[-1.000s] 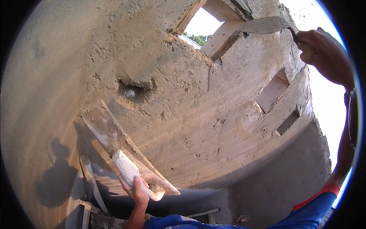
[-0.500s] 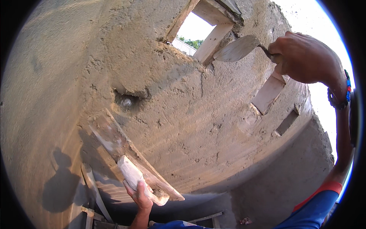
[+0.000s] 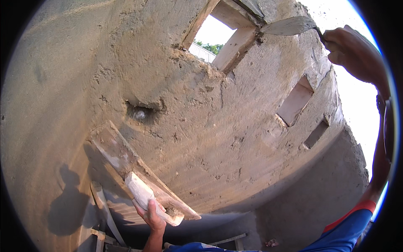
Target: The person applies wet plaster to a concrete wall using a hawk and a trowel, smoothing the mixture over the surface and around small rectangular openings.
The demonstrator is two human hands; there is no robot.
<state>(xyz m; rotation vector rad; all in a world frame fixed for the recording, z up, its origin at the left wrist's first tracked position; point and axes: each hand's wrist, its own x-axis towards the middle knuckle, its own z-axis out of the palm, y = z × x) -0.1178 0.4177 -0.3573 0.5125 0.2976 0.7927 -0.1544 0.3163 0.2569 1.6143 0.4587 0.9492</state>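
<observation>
My right hand (image 3: 350, 52), raised at the upper right, grips the handle of a trowel (image 3: 289, 26). The trowel's leaf-shaped metal blade points left, its tip at the upper right corner of a square window opening (image 3: 237, 48) in the plastered wall (image 3: 197, 138). Whether the tip touches the wall I cannot tell. Low on the left, my left hand (image 3: 152, 216) is wrapped round the pale handle of a long wooden plastering float (image 3: 126, 157). The float's board slants from upper left to lower right in front of the wall, with mortar smeared on it.
A rough hole (image 3: 140, 112) lies left of centre in the wall. Two recesses, a larger one (image 3: 296, 101) and a smaller one (image 3: 316, 134), are at the right. Wooden boards (image 3: 107, 212) lean at the lower left. Another wall (image 3: 315, 189) stands at the lower right.
My right hand has moved up and to the right with the trowel, whose tip went from the window's lower right side to its upper right corner. The float has shifted slightly left.
</observation>
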